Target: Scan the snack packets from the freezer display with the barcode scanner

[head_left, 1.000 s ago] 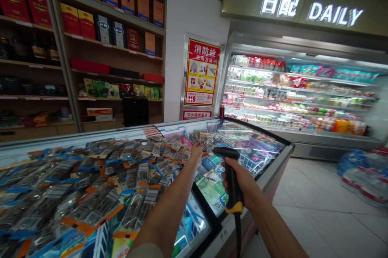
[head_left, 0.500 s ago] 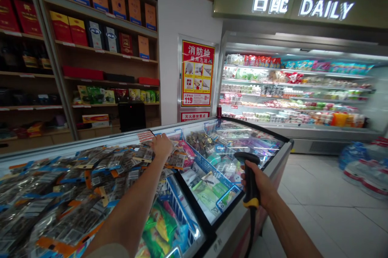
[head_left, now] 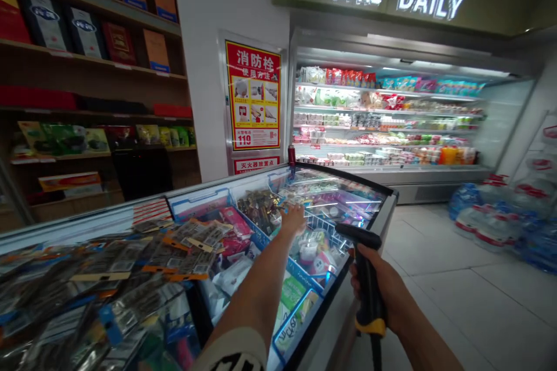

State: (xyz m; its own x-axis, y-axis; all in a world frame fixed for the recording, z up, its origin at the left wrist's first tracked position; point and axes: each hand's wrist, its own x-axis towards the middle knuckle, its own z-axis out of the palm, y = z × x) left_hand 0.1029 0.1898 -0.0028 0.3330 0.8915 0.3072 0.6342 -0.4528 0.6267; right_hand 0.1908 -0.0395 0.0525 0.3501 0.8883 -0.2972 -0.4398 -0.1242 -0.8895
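My right hand (head_left: pixel 383 287) is wrapped around the handle of a black barcode scanner (head_left: pixel 368 278) with a yellow band and a cable hanging down. My left arm stretches forward over the chest freezer (head_left: pixel 387 208). Its hand (head_left: pixel 293 220) is near brown-gold packets (head_left: pixel 260 206) and a white wire basket (head_left: pixel 324 224); the fingers look extended with nothing visible in them, though slightly blurred. Flat clear packets (head_left: pixel 122 260) with dark contents and orange or blue edges lie heaped over the freezer's left part. Pink packs (head_left: pixel 235 226) show beside the heap.
Shelves of boxes (head_left: pixel 167 51) stand behind at left. A red fire hydrant notice (head_left: pixel 253 95) is on the wall. A lit dairy cooler (head_left: pixel 387 121) runs along the back. Bottled water packs (head_left: pixel 487 220) sit on the tiled floor (head_left: pixel 444 295) at right.
My left hand has left the heaped packets' far edge and moved right, over the freezer's middle. The view has shifted right and closer. The scanner stays in my right hand.
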